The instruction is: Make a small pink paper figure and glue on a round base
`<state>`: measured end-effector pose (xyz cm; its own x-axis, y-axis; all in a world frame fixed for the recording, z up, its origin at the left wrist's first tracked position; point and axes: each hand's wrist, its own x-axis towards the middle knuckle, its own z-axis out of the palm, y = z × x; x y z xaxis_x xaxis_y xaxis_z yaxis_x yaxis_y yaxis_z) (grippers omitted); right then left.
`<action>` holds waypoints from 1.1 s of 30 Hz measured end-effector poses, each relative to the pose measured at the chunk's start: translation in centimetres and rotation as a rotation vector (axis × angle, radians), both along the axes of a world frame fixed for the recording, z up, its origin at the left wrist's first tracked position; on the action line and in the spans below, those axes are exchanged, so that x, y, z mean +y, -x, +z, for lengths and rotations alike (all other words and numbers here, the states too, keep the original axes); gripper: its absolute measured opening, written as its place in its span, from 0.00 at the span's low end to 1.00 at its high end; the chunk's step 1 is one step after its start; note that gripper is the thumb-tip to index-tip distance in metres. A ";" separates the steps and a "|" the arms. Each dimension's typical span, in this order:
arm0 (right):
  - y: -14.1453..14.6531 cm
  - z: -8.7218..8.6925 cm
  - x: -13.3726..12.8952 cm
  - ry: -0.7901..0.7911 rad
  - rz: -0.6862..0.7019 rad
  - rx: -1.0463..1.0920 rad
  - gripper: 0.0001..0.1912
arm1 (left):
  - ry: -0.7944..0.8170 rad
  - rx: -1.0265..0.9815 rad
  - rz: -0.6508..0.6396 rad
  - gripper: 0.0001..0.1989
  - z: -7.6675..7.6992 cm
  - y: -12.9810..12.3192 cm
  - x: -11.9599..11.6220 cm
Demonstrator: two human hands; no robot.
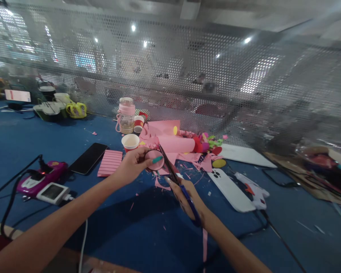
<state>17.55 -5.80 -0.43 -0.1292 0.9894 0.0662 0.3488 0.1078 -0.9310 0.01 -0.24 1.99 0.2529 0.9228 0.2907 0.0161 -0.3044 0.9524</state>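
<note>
My left hand (136,163) is closed on a round pink paper piece (153,163), thumb on its face and fingers partly hidden behind it. The piece has a dark edge. My right hand (187,195) is wrapped round a pair of scissors (170,167) with blue handles, blades pointing up and away. The blades lie close along the right edge of the pink piece; I cannot tell whether they touch it. Thin pink paper scraps (162,184) lie beneath my hands. Behind them are a rolled pink paper sheet (177,145) and a paper cup (130,141).
A black phone (88,158), striped pink paper (110,163) and a purple power strip (42,180) lie left. A white phone (231,191) and glue gun (252,189) lie right. A pink-topped bottle (127,115) stands behind, before a perforated metal screen (165,64).
</note>
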 end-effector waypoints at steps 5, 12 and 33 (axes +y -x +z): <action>-0.1 -0.1 0.1 0.002 0.003 -0.017 0.23 | -0.019 0.013 -0.007 0.10 0.0 0.0 0.1; -0.3 0.2 0.2 -0.011 0.024 -0.070 0.23 | -0.040 0.053 -0.002 0.10 0.2 0.3 0.3; -0.5 0.4 0.2 -0.021 0.035 -0.140 0.23 | 0.013 0.098 -0.070 0.09 0.4 1.2 1.1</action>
<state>18.02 -5.60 -0.07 -0.1726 0.9828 0.0657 0.4711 0.1409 -0.8708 -1.22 0.83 2.43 0.3438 0.9054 0.2493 0.0882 -0.2955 0.9513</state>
